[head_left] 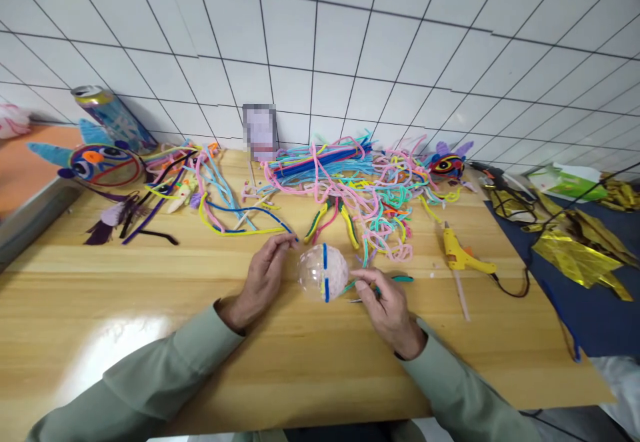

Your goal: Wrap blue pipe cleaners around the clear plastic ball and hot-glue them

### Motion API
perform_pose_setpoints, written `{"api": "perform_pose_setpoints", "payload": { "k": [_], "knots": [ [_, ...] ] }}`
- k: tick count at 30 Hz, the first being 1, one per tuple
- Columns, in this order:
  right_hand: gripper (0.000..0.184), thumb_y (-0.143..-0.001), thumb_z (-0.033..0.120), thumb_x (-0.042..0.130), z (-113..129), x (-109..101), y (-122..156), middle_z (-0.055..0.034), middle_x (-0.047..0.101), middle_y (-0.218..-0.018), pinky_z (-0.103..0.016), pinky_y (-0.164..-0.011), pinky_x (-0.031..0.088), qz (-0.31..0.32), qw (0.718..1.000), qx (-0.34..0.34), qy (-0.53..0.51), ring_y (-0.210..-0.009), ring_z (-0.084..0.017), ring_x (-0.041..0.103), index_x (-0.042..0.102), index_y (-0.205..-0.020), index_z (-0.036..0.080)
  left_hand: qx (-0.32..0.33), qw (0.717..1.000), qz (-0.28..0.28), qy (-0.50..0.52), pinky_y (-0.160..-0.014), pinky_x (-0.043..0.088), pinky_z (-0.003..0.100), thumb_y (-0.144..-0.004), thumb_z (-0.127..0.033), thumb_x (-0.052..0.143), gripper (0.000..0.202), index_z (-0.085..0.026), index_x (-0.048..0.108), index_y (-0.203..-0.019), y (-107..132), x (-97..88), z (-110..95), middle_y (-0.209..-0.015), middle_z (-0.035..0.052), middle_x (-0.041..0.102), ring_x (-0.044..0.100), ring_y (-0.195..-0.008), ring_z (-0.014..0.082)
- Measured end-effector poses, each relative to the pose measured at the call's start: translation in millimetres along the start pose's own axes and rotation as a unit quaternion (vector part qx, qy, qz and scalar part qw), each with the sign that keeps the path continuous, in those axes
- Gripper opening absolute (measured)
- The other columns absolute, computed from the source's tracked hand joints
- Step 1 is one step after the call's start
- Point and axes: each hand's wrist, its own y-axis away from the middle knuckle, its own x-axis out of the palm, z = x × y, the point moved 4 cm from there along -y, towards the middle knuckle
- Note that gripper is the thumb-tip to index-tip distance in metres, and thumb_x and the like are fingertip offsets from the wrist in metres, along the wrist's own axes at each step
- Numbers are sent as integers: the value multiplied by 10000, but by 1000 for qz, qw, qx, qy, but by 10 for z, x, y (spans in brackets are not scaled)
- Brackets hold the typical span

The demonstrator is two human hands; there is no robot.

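A clear plastic ball with whitish filling in its right half rests on the table before me. A blue strip runs over its middle, broken by a gap. My left hand is at the ball's left, thumb and fingers closed at the tip of a long blue pipe cleaner. On the other side is my right hand, index finger stretched to the ball's edge, the other fingers curled loosely. Green-handled pliers lie partly hidden behind it. Beyond the ball are yellow-green handled pliers.
Many pipe cleaners are heaped along the wall. A yellow glue gun with a cord lies right. Decorated ball figures and a can stand left. Gold foil lies on dark blue cloth at far right.
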Motion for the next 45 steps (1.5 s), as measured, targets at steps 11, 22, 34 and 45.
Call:
{"api": "perform_pose_setpoints", "payload": {
  "k": [11,22,34,45],
  "knots": [
    [193,-1103,262,597,9,15,3,-51,868,-948,-291,-724,650,23,1000,17,-12,-807,-194,820,788,-1121,239,-27,999,11,-40,-652,484,258,-1079,-367,603,250,-234,800,-1160,-65,-54,113,-754,-34,653,565,-662,144],
    [170,-1105,294,628,-2,-35,-15,-23,871,-892,-264,-637,623,16,1000,-1,7,-718,-186,813,794,-1109,258,-3,998,27,-55,-1013,592,377,-1101,-359,586,246,-225,759,-1214,-103,-6,38,-1135,65,805,738,-1079,230],
    [365,-1112,548,600,-133,-83,10,-46,887,-860,-291,-620,658,7,998,18,58,-624,-203,797,821,-1053,264,69,988,65,-122,-905,613,363,-1111,-281,546,238,-208,773,-1114,-128,73,7,-1036,86,805,749,-968,223],
    [366,-1109,540,599,-103,-91,-21,-42,879,-828,-280,-572,622,-5,998,0,63,-600,-193,780,820,-1055,253,19,885,41,-463,-944,528,426,-1061,-187,620,168,-196,786,-1038,-628,-806,-50,-1049,132,755,709,-1028,293]
  ]
}}
